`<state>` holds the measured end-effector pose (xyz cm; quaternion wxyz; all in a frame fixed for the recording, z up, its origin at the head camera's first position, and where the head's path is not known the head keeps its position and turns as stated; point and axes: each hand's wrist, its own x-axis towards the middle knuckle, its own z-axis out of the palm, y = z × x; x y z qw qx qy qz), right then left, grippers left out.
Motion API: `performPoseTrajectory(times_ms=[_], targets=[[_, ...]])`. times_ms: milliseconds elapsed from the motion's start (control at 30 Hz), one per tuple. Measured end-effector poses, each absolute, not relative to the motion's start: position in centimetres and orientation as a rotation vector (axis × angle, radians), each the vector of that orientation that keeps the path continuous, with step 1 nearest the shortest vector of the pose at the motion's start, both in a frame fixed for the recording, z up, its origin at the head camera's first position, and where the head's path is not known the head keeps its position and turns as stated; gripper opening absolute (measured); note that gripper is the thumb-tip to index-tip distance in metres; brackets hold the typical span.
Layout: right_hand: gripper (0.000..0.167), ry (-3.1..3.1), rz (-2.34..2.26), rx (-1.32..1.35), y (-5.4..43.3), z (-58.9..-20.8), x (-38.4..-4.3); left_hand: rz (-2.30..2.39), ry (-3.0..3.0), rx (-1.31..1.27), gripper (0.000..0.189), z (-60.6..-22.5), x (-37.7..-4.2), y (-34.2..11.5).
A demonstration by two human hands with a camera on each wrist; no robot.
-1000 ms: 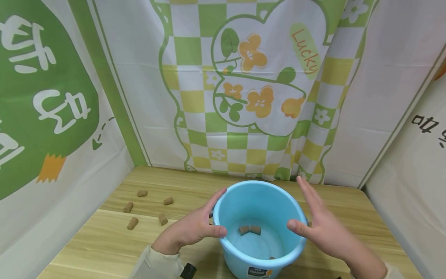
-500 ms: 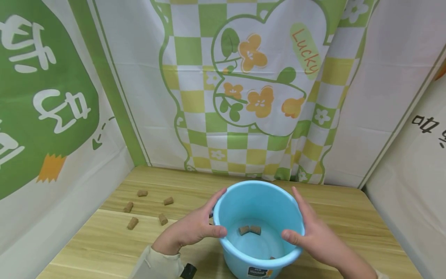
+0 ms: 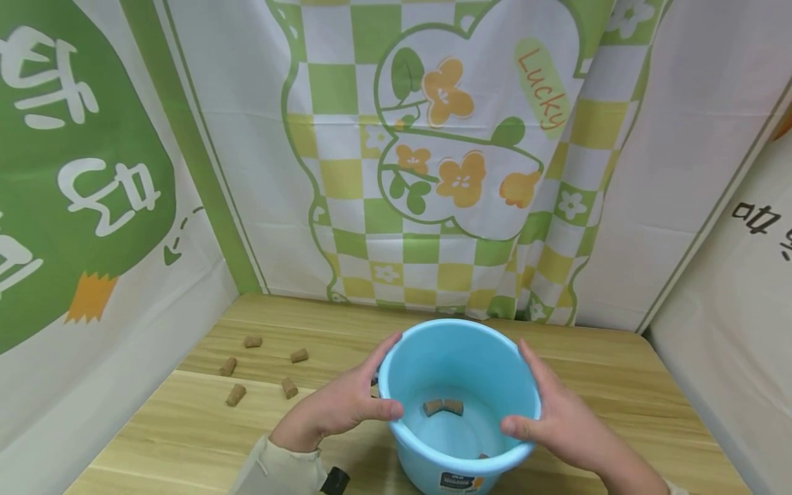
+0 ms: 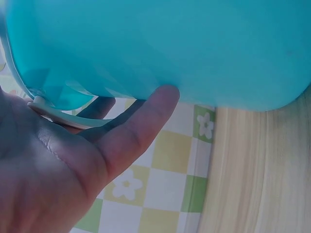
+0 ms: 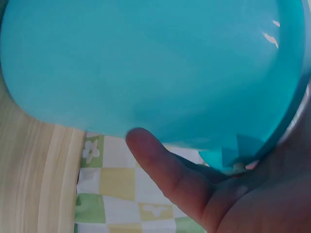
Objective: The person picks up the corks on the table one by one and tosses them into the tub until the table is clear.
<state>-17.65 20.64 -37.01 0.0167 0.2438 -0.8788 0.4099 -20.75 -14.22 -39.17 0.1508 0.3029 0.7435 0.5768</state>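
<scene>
Our left grip (image 3: 349, 402) and right grip (image 3: 553, 414) pinch the blue bucket (image 3: 458, 368) between them, thumbs (image 3: 385, 410) over its rim (image 3: 458, 323). Left of our left grip, five brown cylinders (image 3: 289, 388) dot the worktop (image 3: 185, 430). This looks like securing our hold; any shift calls for even pressure.

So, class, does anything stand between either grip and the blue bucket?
Nothing separate visibly does: the left grip and right grip both hold the blue bucket. Only its own handle runs close by the left grip.
</scene>
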Motion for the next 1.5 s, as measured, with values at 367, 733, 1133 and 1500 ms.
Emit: performPoseTrajectory(times_ms=[367, 733, 1133, 1500], targets=[[0.124, -2.663, 1.533, 1.139, 22.5, -36.7, -18.6, 1.652, 2.141, 0.857, 0.110, -39.0, -20.7, -14.3], [0.128, -2.753, 1.709, 1.043, 22.7, -36.5, -18.8, 1.654, 2.145, 0.878, 0.110, -39.0, -20.7, -14.3], [0.129, -2.727, 1.872, 0.981, 22.5, -37.2, -18.3, 1.619, 2.161, 0.887, 0.109, -39.3, -20.5, -14.3], [0.127, -2.760, 1.679, 0.796, 21.8, -36.7, -17.5, 1.619, 2.173, 0.863, 0.110, -39.0, -20.5, -14.1]])
